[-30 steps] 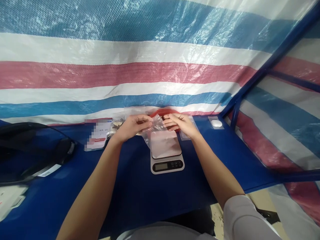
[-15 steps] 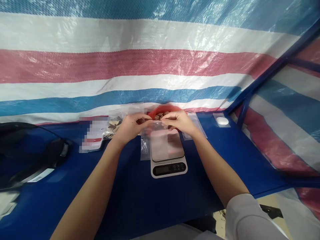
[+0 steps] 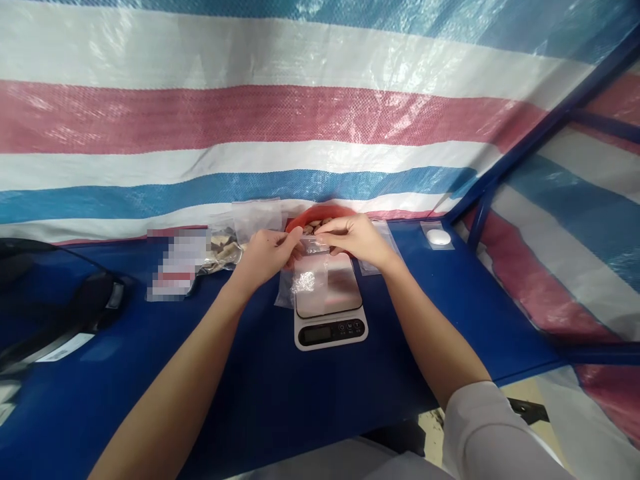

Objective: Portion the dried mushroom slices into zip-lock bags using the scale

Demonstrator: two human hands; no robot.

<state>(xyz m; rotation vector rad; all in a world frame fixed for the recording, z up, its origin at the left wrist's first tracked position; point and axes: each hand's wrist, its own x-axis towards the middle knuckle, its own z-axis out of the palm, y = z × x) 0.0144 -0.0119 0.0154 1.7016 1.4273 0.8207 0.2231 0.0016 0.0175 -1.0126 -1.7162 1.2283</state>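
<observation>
A clear plastic zip bag (image 3: 311, 273) hangs by its top edge over the steel plate of a white kitchen scale (image 3: 331, 337). My left hand (image 3: 273, 253) pinches the bag's upper left corner between thumb and fingers. On the upper right edge my right hand (image 3: 354, 239) has the same kind of pinch. No contents show inside the bag. Just beyond my hands is a red bowl (image 3: 327, 213) of brown pieces, partly hidden by my fingers. The scale's display looks dark.
Left of the scale are a bag of pale brown pieces (image 3: 223, 251) and a blurred-out packet (image 3: 176, 267). A black strapped item (image 3: 95, 300) lies farther left. Flat clear bags (image 3: 379, 243) and a white oval object (image 3: 438, 237) are on the right. Striped sheeting (image 3: 280, 117) backs the blue table (image 3: 280, 400).
The left thumb has risen along the bag's top edge, and the bag now catches more light. My view has shifted slightly. Both hands stay on the bag.
</observation>
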